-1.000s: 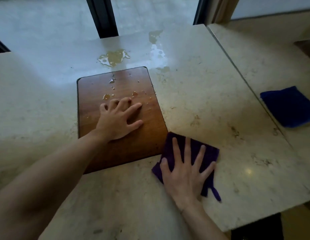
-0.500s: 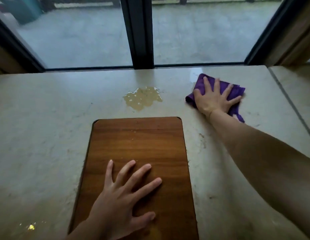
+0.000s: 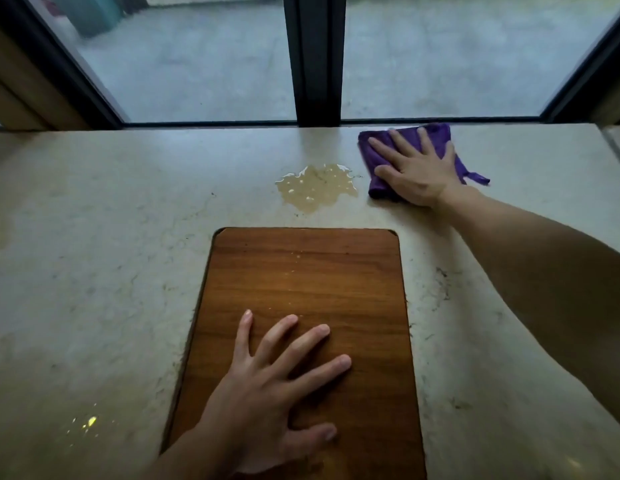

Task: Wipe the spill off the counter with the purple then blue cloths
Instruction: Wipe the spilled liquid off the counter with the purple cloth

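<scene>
1. Surface (image 3: pixel 94 271): pale marbled stone, running up to a dark-framed window (image 3: pixel 317 60) at the far edge.
2. Spill (image 3: pixel 315 187): yellowish puddle on the surface, between the window and the far end of the wooden board, just left of the purple cloth and apart from it.
3. Purple cloth (image 3: pixel 436 140): folded, flat on the surface near the window frame, a small tag trailing at its right corner.
4. Right hand (image 3: pixel 414 171): laid flat on the purple cloth, fingers straight and spread, pressing it down; arm stretched forward.
5. Wooden board (image 3: pixel 308 271): brown rectangle with rounded corners, lying on the near surface; a few small droplets on its far half.
6. Left hand (image 3: pixel 277 393): palm down on the near part of the wooden board, fingers splayed and straight, holding nothing.
7. Blue cloth: out of view.
</scene>
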{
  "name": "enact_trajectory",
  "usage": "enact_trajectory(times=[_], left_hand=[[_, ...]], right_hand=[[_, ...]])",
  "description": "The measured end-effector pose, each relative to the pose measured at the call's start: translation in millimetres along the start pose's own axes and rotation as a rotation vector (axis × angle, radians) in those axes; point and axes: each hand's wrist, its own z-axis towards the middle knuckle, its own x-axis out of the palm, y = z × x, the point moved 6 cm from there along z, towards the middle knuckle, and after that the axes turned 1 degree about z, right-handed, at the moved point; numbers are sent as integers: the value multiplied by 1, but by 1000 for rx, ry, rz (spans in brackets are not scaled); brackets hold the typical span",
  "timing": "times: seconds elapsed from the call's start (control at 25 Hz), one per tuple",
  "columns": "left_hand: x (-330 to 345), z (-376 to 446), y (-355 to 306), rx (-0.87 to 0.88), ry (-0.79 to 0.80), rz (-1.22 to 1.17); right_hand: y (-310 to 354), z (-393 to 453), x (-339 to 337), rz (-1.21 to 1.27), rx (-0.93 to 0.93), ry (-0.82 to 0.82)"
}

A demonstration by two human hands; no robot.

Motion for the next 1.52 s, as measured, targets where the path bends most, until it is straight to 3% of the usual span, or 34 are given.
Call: enact_trajectory(times=[0.24,0.4,0.64,0.72,0.84,1.0,1.12,1.28,1.52], left_hand=[[-3,-2,1,-61,21,-67],[-5,-18,-7,-100,-89,30],[0,-97,6,-250,-179,20],[4,-125,27,-283,-161,14],[13,-150,66,-385,-116,-31],[20,-154,118,-464,-197,-42],[21,-141,153,-459,-146,-6],[34,-132,176,-489,-128,-102],[33,-132,174,-518,-97,-86]], right_hand=[[48,-151,32,-20,-136,52],[79,-290,64,-70,-111,-6],[109,-502,103,49,212,75],[131,-560,113,60,398,59],[170,-604,133,88,707,194],[233,-594,147,98,875,265],[249,-558,147,168,871,200],[233,-484,133,151,735,13],[182,-356,106,111,675,-96]])
